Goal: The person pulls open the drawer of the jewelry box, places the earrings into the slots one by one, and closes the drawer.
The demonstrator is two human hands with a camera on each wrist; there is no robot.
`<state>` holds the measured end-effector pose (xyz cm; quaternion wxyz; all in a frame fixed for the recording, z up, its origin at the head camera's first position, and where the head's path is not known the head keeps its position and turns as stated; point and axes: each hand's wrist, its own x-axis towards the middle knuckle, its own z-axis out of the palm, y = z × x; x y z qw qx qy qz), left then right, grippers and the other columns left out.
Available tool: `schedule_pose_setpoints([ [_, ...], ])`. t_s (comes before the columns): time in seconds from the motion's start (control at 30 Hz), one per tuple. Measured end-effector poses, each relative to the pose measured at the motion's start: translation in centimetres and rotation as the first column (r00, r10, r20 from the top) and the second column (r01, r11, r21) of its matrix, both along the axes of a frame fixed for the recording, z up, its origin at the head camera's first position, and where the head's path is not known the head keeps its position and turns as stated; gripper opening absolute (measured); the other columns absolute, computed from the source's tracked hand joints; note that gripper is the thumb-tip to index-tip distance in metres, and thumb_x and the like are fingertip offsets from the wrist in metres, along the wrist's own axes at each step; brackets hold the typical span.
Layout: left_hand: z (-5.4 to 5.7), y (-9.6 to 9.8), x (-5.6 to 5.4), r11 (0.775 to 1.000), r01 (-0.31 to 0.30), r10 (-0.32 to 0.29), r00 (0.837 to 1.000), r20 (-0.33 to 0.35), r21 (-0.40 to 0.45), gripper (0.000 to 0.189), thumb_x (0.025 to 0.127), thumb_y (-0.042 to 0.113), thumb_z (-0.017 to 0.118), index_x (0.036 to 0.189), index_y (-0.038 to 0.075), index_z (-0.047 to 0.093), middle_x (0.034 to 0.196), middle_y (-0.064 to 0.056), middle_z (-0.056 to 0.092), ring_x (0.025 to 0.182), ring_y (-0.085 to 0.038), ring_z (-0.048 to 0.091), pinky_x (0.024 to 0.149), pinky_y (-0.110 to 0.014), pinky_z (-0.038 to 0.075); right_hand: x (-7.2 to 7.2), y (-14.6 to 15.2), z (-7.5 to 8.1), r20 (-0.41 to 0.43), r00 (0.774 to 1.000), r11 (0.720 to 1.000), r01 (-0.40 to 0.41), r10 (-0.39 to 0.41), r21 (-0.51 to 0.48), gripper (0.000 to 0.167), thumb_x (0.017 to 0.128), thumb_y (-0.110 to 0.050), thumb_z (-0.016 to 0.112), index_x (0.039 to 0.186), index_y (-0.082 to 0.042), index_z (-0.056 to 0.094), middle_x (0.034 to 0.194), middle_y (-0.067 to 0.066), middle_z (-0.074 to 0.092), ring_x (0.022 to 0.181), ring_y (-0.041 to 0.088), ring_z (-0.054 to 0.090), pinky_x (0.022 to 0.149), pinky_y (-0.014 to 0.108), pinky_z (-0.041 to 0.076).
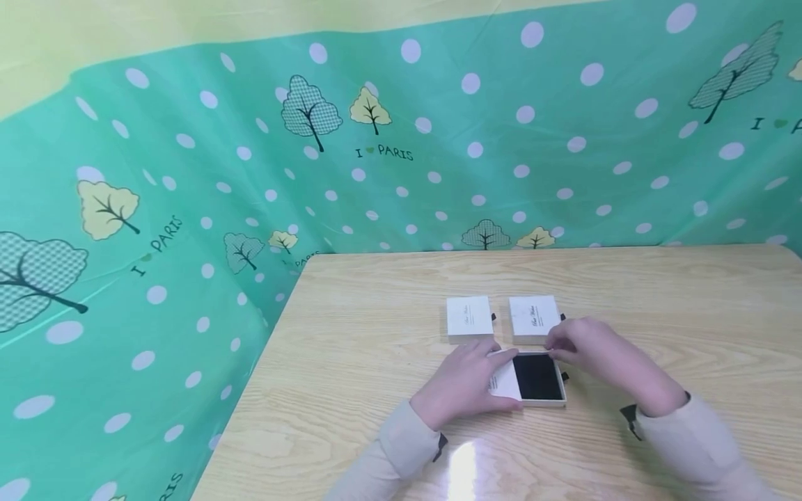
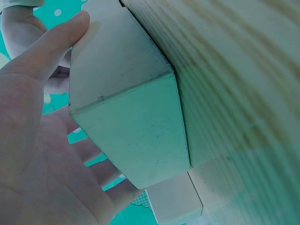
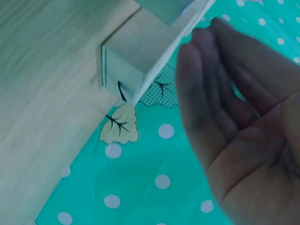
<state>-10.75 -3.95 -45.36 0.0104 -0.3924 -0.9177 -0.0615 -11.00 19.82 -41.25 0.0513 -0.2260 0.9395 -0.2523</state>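
My left hand (image 1: pixel 466 379) grips a white drawer-style gift box (image 1: pixel 503 383) across its width, thumb on the near side and fingers on the far side. The box's tray is slid out to the right, showing a black lining (image 1: pixel 539 376) and a small black ribbon tab (image 1: pixel 565 376). In the left wrist view the box's plain end (image 2: pixel 136 136) faces the palm. Over the tray's far right corner hovers my right hand (image 1: pixel 585 348), fingertips right at the rim. From the right wrist, that hand (image 3: pixel 243 126) shows gently bent fingers with nothing visible between them.
Behind stand two more white boxes, a left one (image 1: pixel 470 319) and a right one (image 1: pixel 535 319), both with lettered lids and black tabs. All rest on a wooden table (image 1: pixel 351 313). A green dotted cloth (image 1: pixel 438 139) hangs along the back and left.
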Motion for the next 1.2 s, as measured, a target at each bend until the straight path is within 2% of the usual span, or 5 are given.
schedule_pose_setpoints([
  [0.13,0.1,-0.1,0.0,1.000,-0.004,0.004,1.000,0.011,-0.001,0.081,0.079,0.072,0.065,0.144,0.025,0.052,0.119,0.007,0.057,0.103,-0.007,0.054,0.090,-0.023,0.047,-0.1,-0.8,-0.4,0.026,0.998,0.999,-0.052,0.052,0.004,0.008,0.083,-0.003,0.075,0.087,-0.009,0.075,0.081,-0.006,0.070,0.073,0.004,0.060,0.066,0.027,0.054],
  [0.27,0.1,0.0,0.1,1.000,-0.004,0.004,1.000,0.028,0.000,0.081,0.080,0.072,0.065,0.145,0.026,0.051,0.120,0.007,0.056,0.104,-0.007,0.053,0.091,-0.024,0.047,-0.1,-1.4,-0.7,0.048,0.996,0.997,-0.071,0.071,0.002,0.008,0.084,-0.004,0.075,0.087,-0.011,0.075,0.081,-0.007,0.070,0.072,0.002,0.060,0.065,0.025,0.054],
  [0.57,0.1,-0.1,0.2,1.000,-0.014,0.014,0.999,0.037,-0.015,0.082,0.080,0.073,0.063,0.146,0.026,0.050,0.123,0.006,0.056,0.107,-0.008,0.053,0.092,-0.024,0.047,-0.1,-2.1,-1.2,0.011,0.992,0.992,-0.125,0.125,0.025,0.008,0.081,-0.006,0.078,0.081,-0.013,0.075,0.075,-0.009,0.069,0.068,0.001,0.061,0.063,0.023,0.054],
  [1.0,0.0,0.0,0.1,1.000,-0.007,0.007,0.999,0.040,-0.012,0.082,0.079,0.073,0.063,0.145,0.027,0.050,0.120,0.007,0.055,0.102,-0.006,0.052,0.087,-0.021,0.046,-0.1,-2.8,-1.8,-0.051,0.990,0.988,-0.130,0.134,0.079,0.016,0.079,-0.004,0.079,0.072,-0.016,0.073,0.068,-0.011,0.065,0.063,-0.001,0.053,0.057,0.023,0.050],
  [1.2,0.1,0.0,0.0,1.000,-0.008,0.009,0.999,0.046,-0.011,0.081,0.080,0.073,0.063,0.146,0.027,0.050,0.121,0.007,0.055,0.106,-0.007,0.052,0.089,-0.022,0.046,-0.2,-3.1,-2.1,-0.072,0.990,0.990,-0.114,0.121,0.087,0.018,0.078,-0.003,0.080,0.071,-0.017,0.071,0.068,-0.011,0.065,0.063,-0.001,0.055,0.059,0.024,0.052],
])
